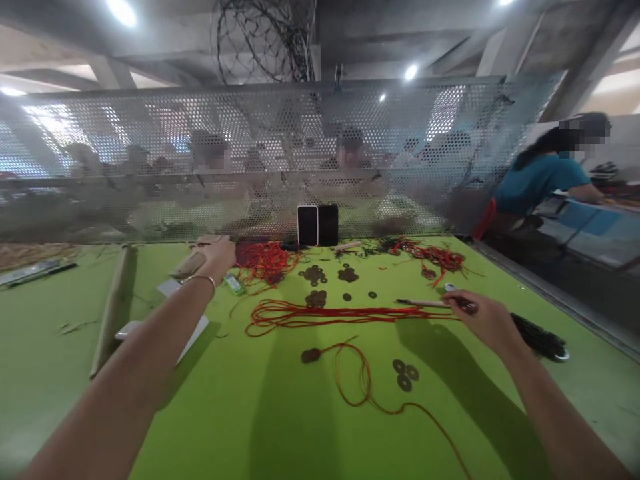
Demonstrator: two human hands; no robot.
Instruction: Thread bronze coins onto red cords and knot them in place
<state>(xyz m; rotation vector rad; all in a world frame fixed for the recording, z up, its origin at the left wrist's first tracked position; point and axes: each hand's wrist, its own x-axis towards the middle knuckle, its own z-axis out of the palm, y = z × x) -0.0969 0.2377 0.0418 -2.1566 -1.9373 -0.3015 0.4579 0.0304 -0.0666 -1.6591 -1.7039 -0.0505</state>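
Observation:
My left hand (219,257), with a bangle on the wrist, reaches to the far left onto a tan, folded-looking item (189,265); its fingertips are mostly hidden. To the right, my right hand (483,320) has its fingers curled together near the pale-handled tool with a dark tip (425,303). What sits in those fingers is unclear. Looped red cords (290,316) stretch across the middle towards that hand. Closer to me, a small stack of round coins (311,355) is tied to a thin orange-red cord (367,373). Three holed coins (404,383) lie beside it.
Coin piles (315,299) and tangled red cord (267,261) lie further back, with red-corded coins (440,257) at right. A phone-like dark object (308,225) stands before a perforated metal screen (260,160). Black cord (540,337) lies right. A person in blue (537,177) sits beyond.

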